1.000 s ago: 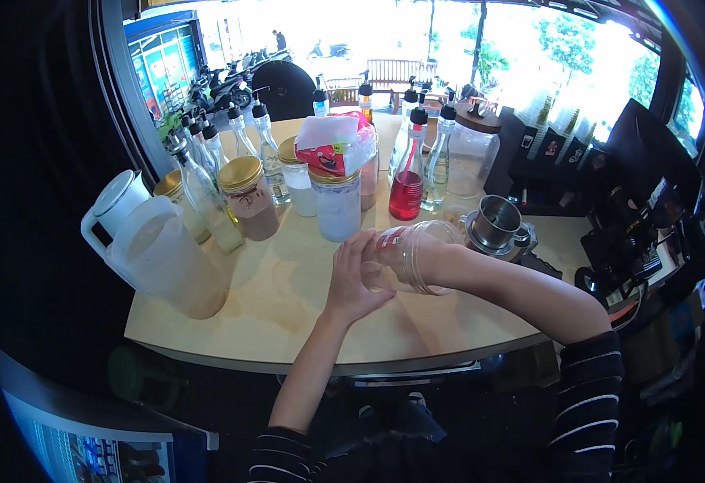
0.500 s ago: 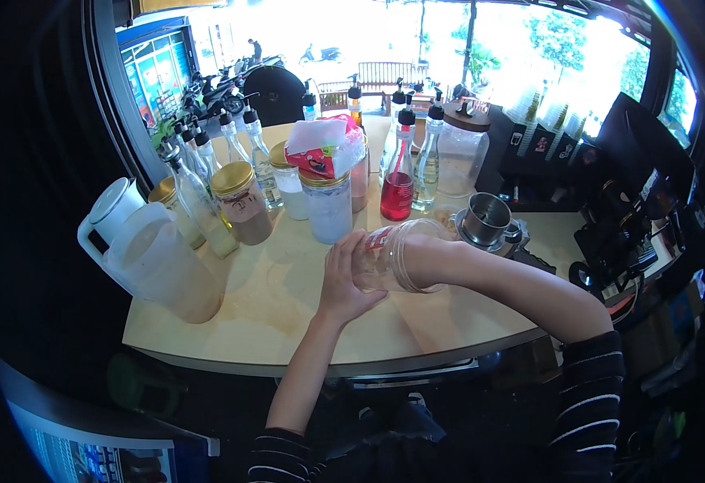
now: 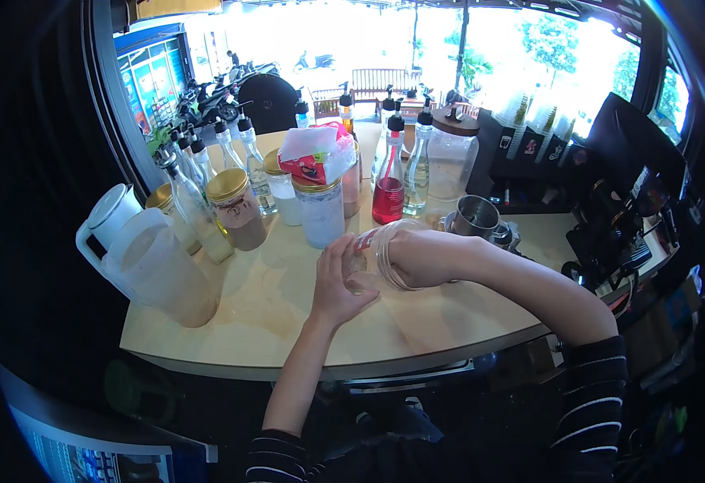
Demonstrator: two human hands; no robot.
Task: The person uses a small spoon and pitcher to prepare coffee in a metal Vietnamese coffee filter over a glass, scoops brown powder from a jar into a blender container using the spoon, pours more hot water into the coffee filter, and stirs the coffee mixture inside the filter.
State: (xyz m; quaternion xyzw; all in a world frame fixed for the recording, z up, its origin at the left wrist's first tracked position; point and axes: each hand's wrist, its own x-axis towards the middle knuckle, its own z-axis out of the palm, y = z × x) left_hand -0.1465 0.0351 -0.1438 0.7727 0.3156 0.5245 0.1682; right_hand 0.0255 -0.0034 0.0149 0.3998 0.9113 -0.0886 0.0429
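Observation:
A clear jar (image 3: 380, 256) with a red label is tipped on its side above the counter, its mouth facing right. My left hand (image 3: 340, 278) is closed around the jar's base end. Through the mouth goes my right hand (image 3: 409, 256), inside up to about the wrist. Its fingers are blurred behind the jar wall, so I cannot make out what they touch. Just behind the jar stand a gold-lidded jar of white powder (image 3: 322, 217) and a pump bottle of red syrup (image 3: 388, 189). To the right is a metal cup (image 3: 475, 217).
Two plastic pitchers (image 3: 163, 266) stand at the left of the wooden counter (image 3: 280, 322). Several pump bottles (image 3: 256, 165) line the back, with a brown-powder jar (image 3: 239, 213) before them. A red-and-white packet (image 3: 316, 153) lies on jar lids. Stacked cups (image 3: 541, 113) and a dark monitor (image 3: 638, 153) are at right.
The jar and both hands have shifted slightly left in view, and the right hand sits a little farther out of the jar's mouth. The whole view has also moved slightly.

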